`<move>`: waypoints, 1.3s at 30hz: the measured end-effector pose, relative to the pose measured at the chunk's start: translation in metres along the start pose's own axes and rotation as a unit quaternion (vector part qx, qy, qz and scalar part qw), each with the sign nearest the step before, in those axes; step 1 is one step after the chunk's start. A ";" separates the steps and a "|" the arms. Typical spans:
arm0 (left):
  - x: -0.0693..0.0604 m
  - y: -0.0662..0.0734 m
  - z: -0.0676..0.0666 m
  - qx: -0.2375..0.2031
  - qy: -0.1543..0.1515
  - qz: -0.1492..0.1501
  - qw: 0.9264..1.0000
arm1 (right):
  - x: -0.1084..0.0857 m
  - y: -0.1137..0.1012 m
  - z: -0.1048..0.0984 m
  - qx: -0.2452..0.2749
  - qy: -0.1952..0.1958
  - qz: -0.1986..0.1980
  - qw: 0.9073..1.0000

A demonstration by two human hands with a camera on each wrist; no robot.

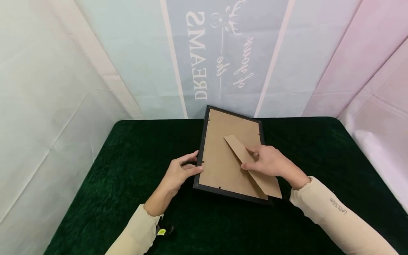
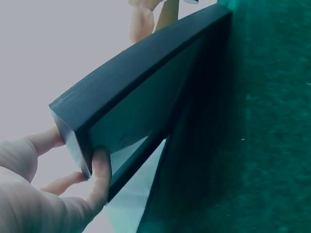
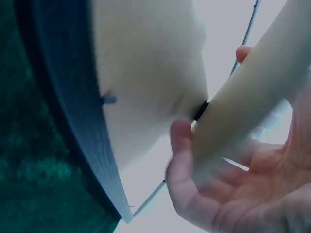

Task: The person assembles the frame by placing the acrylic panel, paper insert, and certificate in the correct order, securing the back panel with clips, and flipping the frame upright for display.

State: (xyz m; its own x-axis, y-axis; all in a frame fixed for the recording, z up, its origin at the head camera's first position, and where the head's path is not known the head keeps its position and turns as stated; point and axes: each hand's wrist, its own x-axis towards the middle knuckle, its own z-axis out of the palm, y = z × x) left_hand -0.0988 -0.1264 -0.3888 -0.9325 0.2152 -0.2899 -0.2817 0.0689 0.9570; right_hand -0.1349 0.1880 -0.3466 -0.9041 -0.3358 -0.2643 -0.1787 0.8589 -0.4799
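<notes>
A black picture frame [image 1: 229, 194] stands tilted on the green cloth, its brown backing board [image 1: 216, 152] facing me. My left hand [image 1: 178, 174] grips the frame's left side near the lower corner. In the left wrist view, fingers of that hand [image 2: 48, 204] wrap the frame's dark edge [image 2: 131, 68], one resting on the front face. The right hand [image 1: 269, 162] pinches the brown easel leg [image 1: 267, 182], which is swung out from the board. Seen from the right wrist, the thumb and fingers [image 3: 181, 138] lie on either side of the leg [image 3: 248, 92].
Dark green cloth [image 1: 127, 180] covers the table. A printed fabric backdrop [image 1: 223, 102] hangs behind the frame, close to its top edge. White fabric walls [image 1: 47, 106] close in the left and right sides. Small black metal tabs [image 1: 219, 187] line the frame's inner edge.
</notes>
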 end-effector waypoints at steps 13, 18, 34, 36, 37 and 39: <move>0.007 0.052 0.002 0.141 0.051 0.133 0.980 | -0.014 0.010 -0.023 0.203 0.018 0.077 0.976; 0.008 0.087 0.002 0.220 0.055 0.236 0.945 | -0.022 0.012 -0.024 0.301 0.060 0.080 0.948; 0.009 0.146 -0.015 0.374 -0.015 0.411 0.831 | -0.023 0.000 0.019 0.446 0.101 0.019 0.889; 0.012 0.146 -0.017 0.387 -0.026 0.417 0.822 | -0.020 -0.003 0.030 0.456 0.096 0.021 0.885; 0.013 0.145 -0.019 0.393 -0.032 0.418 0.819 | -0.019 -0.004 0.034 0.460 0.093 0.023 0.883; 0.015 0.145 -0.022 0.410 -0.043 0.419 0.809 | -0.017 -0.006 0.042 0.467 0.085 0.027 0.880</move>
State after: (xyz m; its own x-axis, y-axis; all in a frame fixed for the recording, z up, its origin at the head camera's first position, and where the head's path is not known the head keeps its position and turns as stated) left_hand -0.1585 -0.1348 -0.2547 -0.6890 0.5862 0.4262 0.7190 0.4789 0.5037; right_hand -0.1016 0.1723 -0.3745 -0.9605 -0.1731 -0.2179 0.1925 0.1524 -0.9694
